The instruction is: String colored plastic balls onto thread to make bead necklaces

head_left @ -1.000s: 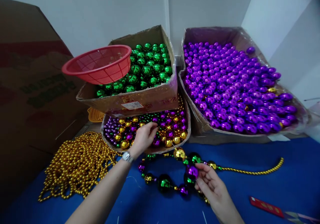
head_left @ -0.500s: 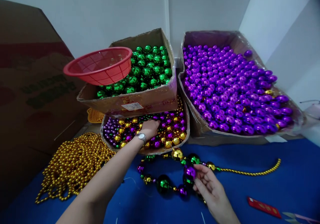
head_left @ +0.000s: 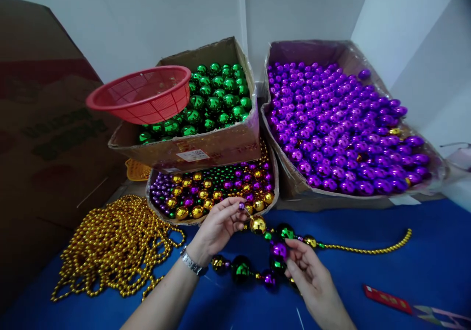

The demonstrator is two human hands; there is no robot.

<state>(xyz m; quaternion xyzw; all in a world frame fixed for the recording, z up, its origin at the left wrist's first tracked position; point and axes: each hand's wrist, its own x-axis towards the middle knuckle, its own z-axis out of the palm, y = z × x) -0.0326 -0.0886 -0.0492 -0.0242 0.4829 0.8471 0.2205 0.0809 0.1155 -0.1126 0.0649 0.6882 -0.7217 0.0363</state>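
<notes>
My left hand (head_left: 222,224), with a watch at its wrist, pinches a small purple bead (head_left: 241,206) beside the end of a string above a large gold bead (head_left: 258,225). My right hand (head_left: 307,266) has its thumb and fingers closed on a large purple bead (head_left: 278,251) of the strung bead necklace. That necklace loops over the blue table with large green, gold and purple beads, such as a dark green bead (head_left: 241,269). A thin gold bead chain (head_left: 368,254) trails from it to the right. My left forearm hides part of the loop.
Behind my hands is a box of mixed beads (head_left: 211,219), under a box of green balls (head_left: 221,143) carrying a red basket (head_left: 140,107). A box of purple balls (head_left: 272,129) stands right. Gold bead strands (head_left: 117,244) lie left, a red packet (head_left: 387,299) right.
My left hand has come out of the mixed-bead box toward me and now holds a small purple bead by the string end. My right hand stays on the large purple bead.
</notes>
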